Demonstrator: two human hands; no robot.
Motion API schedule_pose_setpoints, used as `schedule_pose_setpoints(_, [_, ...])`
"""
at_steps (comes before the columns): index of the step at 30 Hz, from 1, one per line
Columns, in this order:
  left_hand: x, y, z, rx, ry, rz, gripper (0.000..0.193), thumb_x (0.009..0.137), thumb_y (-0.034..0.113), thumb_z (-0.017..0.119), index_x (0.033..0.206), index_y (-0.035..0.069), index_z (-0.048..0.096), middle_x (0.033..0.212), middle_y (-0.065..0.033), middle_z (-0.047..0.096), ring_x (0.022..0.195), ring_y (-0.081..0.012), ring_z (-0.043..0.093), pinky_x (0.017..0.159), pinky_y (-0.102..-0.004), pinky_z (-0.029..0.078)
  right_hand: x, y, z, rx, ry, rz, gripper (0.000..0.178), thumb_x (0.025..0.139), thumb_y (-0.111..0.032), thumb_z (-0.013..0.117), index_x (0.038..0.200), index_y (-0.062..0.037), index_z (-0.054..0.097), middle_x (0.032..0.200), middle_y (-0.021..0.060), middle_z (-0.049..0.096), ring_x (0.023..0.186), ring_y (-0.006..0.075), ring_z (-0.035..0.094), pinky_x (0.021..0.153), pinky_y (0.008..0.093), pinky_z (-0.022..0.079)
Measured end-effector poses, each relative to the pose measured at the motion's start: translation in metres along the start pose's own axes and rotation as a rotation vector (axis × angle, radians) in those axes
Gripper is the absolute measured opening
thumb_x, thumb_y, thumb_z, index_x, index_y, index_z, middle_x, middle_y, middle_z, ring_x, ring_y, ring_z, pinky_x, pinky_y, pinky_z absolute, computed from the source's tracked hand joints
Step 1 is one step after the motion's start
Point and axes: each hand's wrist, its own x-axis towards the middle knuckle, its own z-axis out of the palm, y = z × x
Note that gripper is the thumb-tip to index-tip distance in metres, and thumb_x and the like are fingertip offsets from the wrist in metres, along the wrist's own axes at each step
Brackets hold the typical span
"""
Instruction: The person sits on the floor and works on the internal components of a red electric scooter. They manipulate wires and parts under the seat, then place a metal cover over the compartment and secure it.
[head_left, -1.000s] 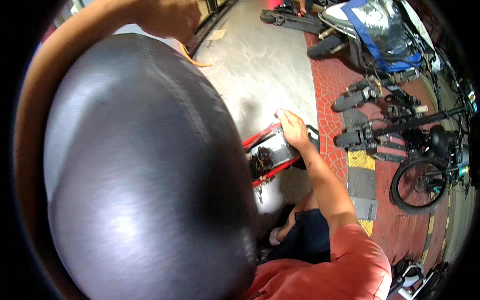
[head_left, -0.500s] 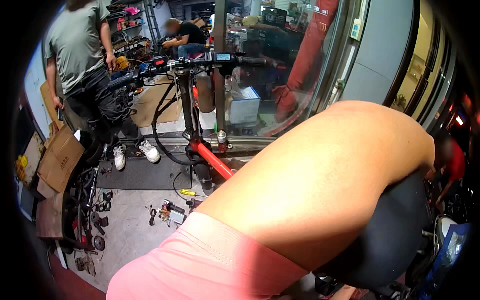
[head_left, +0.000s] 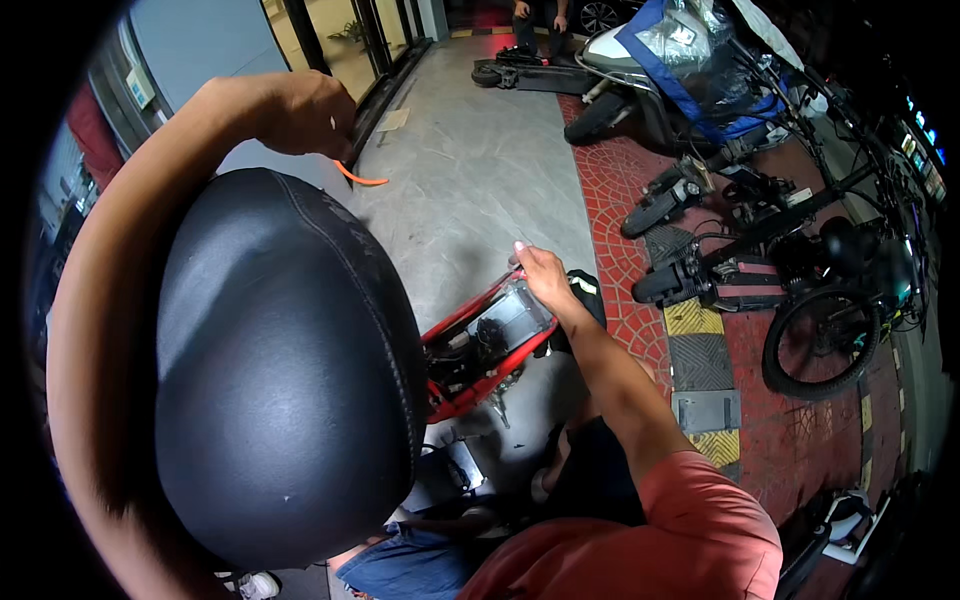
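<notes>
Since half a second ago the view has swung from the handlebar and shop front down to the open red frame (head_left: pixel 473 398) of a bike; the black seat (head_left: pixel 290 390) looms over its near end on the left. The right grip (head_left: pixel 543 278) is curled over the frame's far edge and holds it — beside a silver box (head_left: pixel 520 312) inside the frame, with dark wiring (head_left: pixel 488 338) just to the left of the box. The left arm wraps round the outer side of the seat, and its grip (head_left: pixel 305 112) bends down past the far end, near an orange strip (head_left: pixel 362 180); whether its fingers close on anything I cannot tell. A second metal box (head_left: pixel 463 465) lies below the frame, and parked scooters (head_left: pixel 740 282) line the red paving (head_left: pixel 625 290) at right
</notes>
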Motion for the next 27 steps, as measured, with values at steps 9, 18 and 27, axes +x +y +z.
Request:
schedule_pose_setpoints(9, [0.004, 0.011, -0.008, -0.041, 0.003, -0.064, 0.048, 0.093, 0.036, 0.071, 0.125, 0.000, 0.070, 0.113, -0.0204, 0.076, 0.106, -0.0328, 0.073, 0.094, -0.0400, 0.057, 0.006, 0.009, -0.005, 0.150, -0.043, 0.045, 0.063, 0.106, -0.055, 0.053, 0.102, 0.0035, 0.076, 0.085, 0.0171, 0.075, 0.078, 0.0237, 0.074, 0.075, 0.0371, 0.056])
schedule_pose_setpoints(18, [0.002, 0.016, -0.011, -0.080, 0.056, -0.063, 0.040, 0.094, 0.035, 0.071, 0.117, 0.003, 0.075, 0.104, -0.0167, 0.077, 0.097, -0.0295, 0.073, 0.087, -0.0405, 0.058, 0.016, 0.029, -0.003, 0.134, -0.037, 0.060, 0.055, 0.104, -0.051, 0.057, 0.103, 0.0005, 0.077, 0.087, 0.0161, 0.076, 0.084, 0.0235, 0.074, 0.079, 0.0371, 0.055])
schedule_pose_setpoints(27, [-0.001, 0.018, -0.011, -0.081, 0.037, -0.066, 0.040, 0.098, 0.038, 0.072, 0.121, 0.004, 0.074, 0.110, -0.0151, 0.077, 0.102, -0.0291, 0.073, 0.091, -0.0419, 0.058, 0.007, 0.010, -0.009, 0.053, -0.030, 0.052, 0.053, 0.103, -0.049, 0.059, 0.101, 0.0002, 0.077, 0.083, 0.0159, 0.075, 0.083, 0.0237, 0.074, 0.078, 0.0378, 0.055])
